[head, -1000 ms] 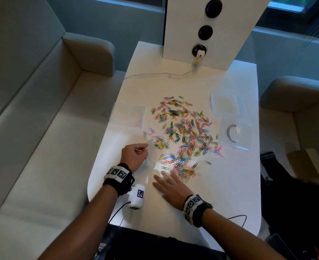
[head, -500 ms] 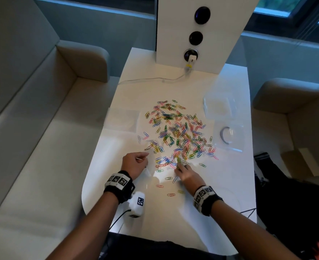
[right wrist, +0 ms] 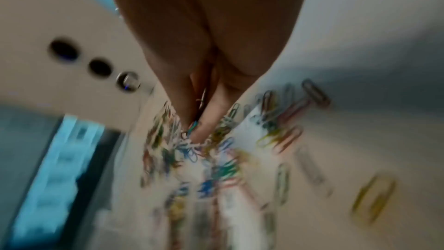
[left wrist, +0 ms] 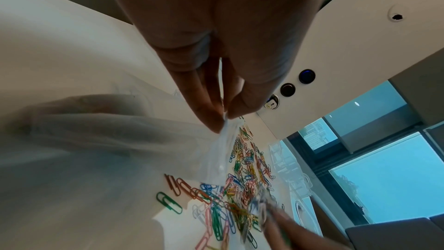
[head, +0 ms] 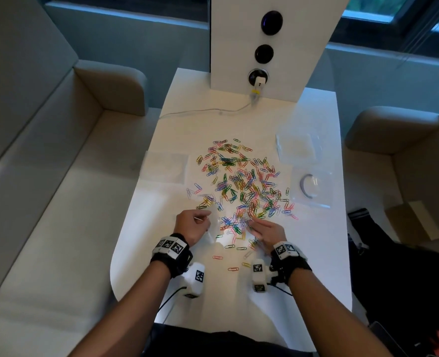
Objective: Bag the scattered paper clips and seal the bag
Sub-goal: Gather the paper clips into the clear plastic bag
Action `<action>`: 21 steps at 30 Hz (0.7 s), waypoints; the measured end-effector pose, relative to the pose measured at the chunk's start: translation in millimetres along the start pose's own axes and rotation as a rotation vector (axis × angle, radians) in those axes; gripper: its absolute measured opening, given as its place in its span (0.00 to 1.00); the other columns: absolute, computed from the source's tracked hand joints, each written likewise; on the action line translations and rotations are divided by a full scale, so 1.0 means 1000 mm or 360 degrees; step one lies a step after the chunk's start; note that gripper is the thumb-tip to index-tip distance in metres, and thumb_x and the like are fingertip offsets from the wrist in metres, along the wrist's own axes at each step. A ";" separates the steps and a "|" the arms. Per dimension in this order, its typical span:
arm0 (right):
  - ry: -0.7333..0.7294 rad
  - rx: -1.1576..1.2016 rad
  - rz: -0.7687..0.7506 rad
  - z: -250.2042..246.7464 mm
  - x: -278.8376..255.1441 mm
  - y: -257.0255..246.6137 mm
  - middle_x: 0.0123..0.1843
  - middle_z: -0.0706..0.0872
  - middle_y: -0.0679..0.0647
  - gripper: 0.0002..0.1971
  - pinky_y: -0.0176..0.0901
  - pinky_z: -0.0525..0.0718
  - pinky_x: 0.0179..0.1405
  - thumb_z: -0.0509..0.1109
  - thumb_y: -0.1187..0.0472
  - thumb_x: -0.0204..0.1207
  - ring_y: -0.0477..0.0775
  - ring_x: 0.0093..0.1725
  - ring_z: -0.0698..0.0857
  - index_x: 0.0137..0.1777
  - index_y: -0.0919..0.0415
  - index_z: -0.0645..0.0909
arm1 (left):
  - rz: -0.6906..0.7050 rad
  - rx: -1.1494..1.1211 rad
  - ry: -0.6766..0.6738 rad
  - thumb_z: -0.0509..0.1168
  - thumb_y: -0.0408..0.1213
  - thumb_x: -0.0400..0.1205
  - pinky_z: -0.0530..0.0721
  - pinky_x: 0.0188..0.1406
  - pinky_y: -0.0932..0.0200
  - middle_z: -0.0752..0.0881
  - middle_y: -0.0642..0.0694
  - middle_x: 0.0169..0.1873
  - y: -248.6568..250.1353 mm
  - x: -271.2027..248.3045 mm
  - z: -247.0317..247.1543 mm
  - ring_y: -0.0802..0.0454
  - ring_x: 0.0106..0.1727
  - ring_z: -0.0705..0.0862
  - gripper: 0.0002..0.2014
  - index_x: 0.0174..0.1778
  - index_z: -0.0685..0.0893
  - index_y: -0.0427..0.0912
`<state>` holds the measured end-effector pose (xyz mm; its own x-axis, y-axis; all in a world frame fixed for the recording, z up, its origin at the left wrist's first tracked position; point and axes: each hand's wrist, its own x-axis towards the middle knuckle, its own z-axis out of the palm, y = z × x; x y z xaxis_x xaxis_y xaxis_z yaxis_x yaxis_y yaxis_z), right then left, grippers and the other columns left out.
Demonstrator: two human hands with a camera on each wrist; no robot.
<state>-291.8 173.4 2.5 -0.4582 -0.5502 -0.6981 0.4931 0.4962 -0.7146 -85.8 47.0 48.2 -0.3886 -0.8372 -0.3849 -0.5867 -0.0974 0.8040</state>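
While the clear bag point(left wrist: 217, 157) is pinched at its edge between thumb and fingertips of the left hand point(head: 191, 226), it hangs down just beside the near edge of the paper clips point(head: 241, 188). A small bunch of clips is pinched between the gathered fingers of the right hand point(head: 266, 234), just right of the bag. Most clips are spread on the white table point(head: 316, 253) beyond both hands; a few are scattered between the wrists. Two more clear bags point(head: 297, 148) are seen well beyond the right hand.
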 end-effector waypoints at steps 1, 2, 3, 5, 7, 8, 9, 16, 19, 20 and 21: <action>-0.0095 0.0191 0.0055 0.006 -0.006 -0.005 0.55 0.88 0.56 0.14 0.38 0.90 0.46 0.72 0.67 0.77 0.49 0.47 0.89 0.63 0.63 0.82 | 0.0002 0.0000 -0.0001 0.72 0.30 0.76 0.87 0.56 0.60 0.92 0.44 0.45 0.001 0.000 0.001 0.52 0.43 0.90 0.13 0.56 0.90 0.41; -0.0166 0.0342 0.0076 0.013 -0.012 -0.008 0.57 0.87 0.57 0.14 0.37 0.90 0.45 0.70 0.67 0.79 0.51 0.51 0.88 0.64 0.63 0.81 | 0.0007 -0.0002 -0.0006 0.72 0.30 0.76 0.87 0.57 0.59 0.92 0.44 0.45 0.002 0.001 0.002 0.51 0.43 0.90 0.13 0.56 0.91 0.41; -0.0240 0.0494 0.0061 0.021 -0.020 -0.013 0.57 0.88 0.60 0.13 0.37 0.90 0.45 0.69 0.69 0.79 0.54 0.52 0.88 0.63 0.66 0.80 | 0.0018 -0.0002 -0.0015 0.72 0.30 0.76 0.86 0.56 0.60 0.92 0.44 0.45 0.003 0.000 0.003 0.51 0.44 0.90 0.13 0.56 0.91 0.41; -0.0373 0.0713 0.0015 0.039 -0.031 -0.020 0.53 0.90 0.68 0.11 0.43 0.90 0.51 0.67 0.76 0.77 0.59 0.50 0.91 0.59 0.76 0.81 | 0.0055 0.0022 -0.0025 0.72 0.30 0.76 0.86 0.55 0.62 0.92 0.45 0.44 0.005 0.000 0.006 0.51 0.43 0.90 0.13 0.56 0.91 0.42; -0.0406 0.0631 -0.0042 0.057 -0.037 -0.022 0.49 0.90 0.71 0.10 0.47 0.89 0.55 0.68 0.79 0.75 0.61 0.46 0.92 0.56 0.80 0.82 | 0.0101 0.0037 -0.0026 0.72 0.32 0.75 0.86 0.53 0.63 0.92 0.47 0.42 0.008 0.000 0.007 0.53 0.41 0.90 0.13 0.55 0.91 0.43; -0.0378 0.0520 -0.0085 0.064 -0.037 -0.022 0.48 0.90 0.71 0.11 0.48 0.89 0.55 0.70 0.79 0.74 0.61 0.45 0.91 0.56 0.80 0.83 | 0.0126 0.0042 -0.0026 0.72 0.32 0.75 0.86 0.51 0.63 0.92 0.48 0.42 0.009 0.000 0.007 0.55 0.40 0.89 0.12 0.55 0.92 0.43; -0.0331 0.0395 -0.0133 0.070 -0.036 -0.021 0.47 0.90 0.70 0.10 0.47 0.90 0.54 0.72 0.78 0.73 0.61 0.45 0.91 0.54 0.79 0.84 | 0.0149 0.0051 -0.0024 0.73 0.32 0.75 0.86 0.50 0.65 0.92 0.48 0.41 0.009 0.000 0.007 0.56 0.40 0.89 0.12 0.54 0.92 0.43; -0.0091 -0.0379 -0.0303 0.079 -0.021 -0.012 0.42 0.93 0.60 0.06 0.58 0.89 0.54 0.80 0.64 0.67 0.62 0.47 0.92 0.38 0.52 0.93 | 0.0186 0.0068 0.0027 0.73 0.30 0.75 0.86 0.54 0.59 0.91 0.48 0.44 0.007 -0.003 0.003 0.53 0.44 0.88 0.12 0.54 0.91 0.41; -0.0199 -0.0675 -0.0344 0.085 -0.013 -0.006 0.45 0.94 0.53 0.07 0.58 0.88 0.57 0.72 0.58 0.69 0.55 0.49 0.91 0.43 0.48 0.92 | 0.0221 0.0050 0.0002 0.74 0.33 0.76 0.86 0.50 0.64 0.91 0.49 0.45 0.007 -0.005 0.003 0.56 0.43 0.88 0.10 0.53 0.91 0.41; -0.0261 -0.0724 -0.0335 0.089 -0.013 -0.006 0.47 0.93 0.52 0.10 0.59 0.87 0.58 0.70 0.59 0.70 0.54 0.51 0.91 0.44 0.47 0.92 | 0.0235 0.0050 -0.0011 0.74 0.33 0.76 0.86 0.48 0.66 0.91 0.49 0.45 0.007 -0.005 0.003 0.57 0.42 0.89 0.10 0.53 0.91 0.41; -0.0314 -0.0734 -0.0335 0.093 -0.018 -0.010 0.48 0.93 0.51 0.13 0.59 0.87 0.59 0.68 0.62 0.71 0.54 0.52 0.91 0.44 0.45 0.92 | 0.0243 0.0049 -0.0018 0.73 0.32 0.76 0.85 0.48 0.68 0.91 0.48 0.46 0.007 -0.005 0.003 0.57 0.43 0.89 0.10 0.52 0.91 0.41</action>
<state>-220.0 116.3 26.8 -0.3423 -0.7631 -0.5481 0.0098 0.5804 -0.8143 -90.0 52.3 54.4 -0.4828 -0.8348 -0.2647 -0.5418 0.0473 0.8392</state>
